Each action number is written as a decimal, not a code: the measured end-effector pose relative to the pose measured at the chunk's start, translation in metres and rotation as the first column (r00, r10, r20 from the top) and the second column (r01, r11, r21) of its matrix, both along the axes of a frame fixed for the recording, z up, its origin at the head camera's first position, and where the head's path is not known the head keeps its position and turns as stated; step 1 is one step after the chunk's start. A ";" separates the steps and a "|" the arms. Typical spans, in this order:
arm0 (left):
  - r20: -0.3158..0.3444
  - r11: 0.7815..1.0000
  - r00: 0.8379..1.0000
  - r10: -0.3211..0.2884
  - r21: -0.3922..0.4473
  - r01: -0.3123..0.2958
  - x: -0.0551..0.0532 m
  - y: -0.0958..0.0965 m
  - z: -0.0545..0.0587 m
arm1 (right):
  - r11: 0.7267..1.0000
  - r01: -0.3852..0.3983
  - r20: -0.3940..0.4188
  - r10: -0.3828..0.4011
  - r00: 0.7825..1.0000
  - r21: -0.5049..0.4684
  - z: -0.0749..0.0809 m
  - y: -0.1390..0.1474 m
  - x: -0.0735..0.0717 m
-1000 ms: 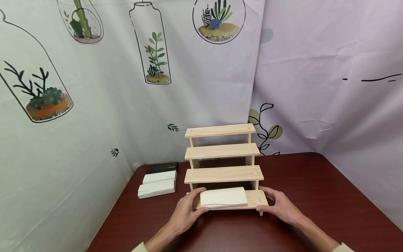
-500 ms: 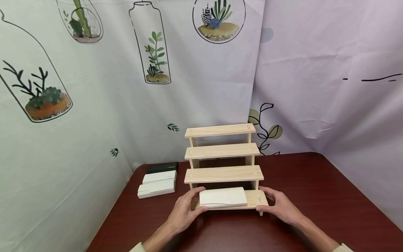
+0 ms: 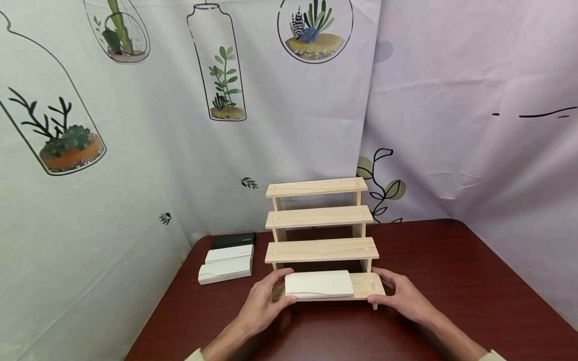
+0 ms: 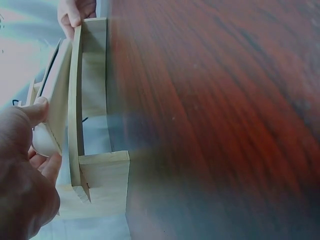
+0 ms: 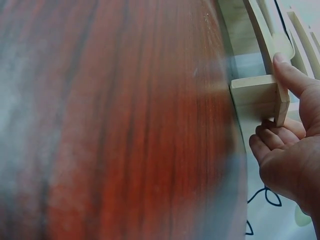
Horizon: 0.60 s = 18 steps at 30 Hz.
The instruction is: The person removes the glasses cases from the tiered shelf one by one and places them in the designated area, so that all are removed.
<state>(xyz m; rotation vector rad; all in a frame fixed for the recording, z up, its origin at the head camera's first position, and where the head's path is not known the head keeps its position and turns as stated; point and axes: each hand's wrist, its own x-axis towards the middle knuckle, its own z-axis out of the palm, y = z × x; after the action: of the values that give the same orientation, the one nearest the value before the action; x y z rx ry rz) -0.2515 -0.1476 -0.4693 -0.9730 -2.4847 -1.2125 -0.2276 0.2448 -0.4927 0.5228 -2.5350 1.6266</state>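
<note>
A slim white case with a curved flap edge (image 3: pixel 318 284) lies on the lowest step of a four-tier wooden display stand (image 3: pixel 321 249), towards its left end. My left hand (image 3: pixel 264 302) grips the case by its left end, thumb at the front edge and fingers behind. In the left wrist view, the thumb and fingers of that hand (image 4: pixel 25 165) close round the rounded end of the case (image 4: pixel 56 95). My right hand (image 3: pixel 404 296) holds the right end of the bottom step, its thumb at the front corner. The right wrist view has its fingers under the board end (image 5: pixel 281 102).
Left of the stand, two white cases (image 3: pixel 226 269) (image 3: pixel 229 253) and a black case (image 3: pixel 233 240) lie in a row on the dark red wooden table (image 3: pixel 451 281). The upper three steps carry nothing. A printed white cloth (image 3: pixel 289 125) hangs close behind the table.
My left hand has slid the white case slightly left along the bottom step. The right hand keeps its hold on the step's right end.
</note>
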 end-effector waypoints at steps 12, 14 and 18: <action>-0.002 0.997 0.999 -0.033 0.071 0.033 -0.001 -0.009 0.003 | 1.000 0.009 -0.004 -0.009 1.000 0.014 0.001 0.000 0.000; -0.004 0.996 0.999 -0.034 0.079 0.034 -0.001 -0.010 0.002 | 1.000 0.009 -0.004 -0.009 1.000 0.017 0.001 -0.001 0.000; -0.012 0.995 0.999 -0.031 0.091 0.032 0.000 -0.014 0.003 | 1.000 -0.002 -0.006 0.002 1.000 0.010 0.001 -0.001 0.001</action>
<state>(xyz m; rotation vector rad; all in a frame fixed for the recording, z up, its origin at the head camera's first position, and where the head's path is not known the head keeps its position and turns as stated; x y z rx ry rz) -0.2520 -0.1621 -0.4668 -0.9957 -2.3914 -1.3137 -0.2266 0.2437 -0.4913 0.5302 -2.5402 1.6119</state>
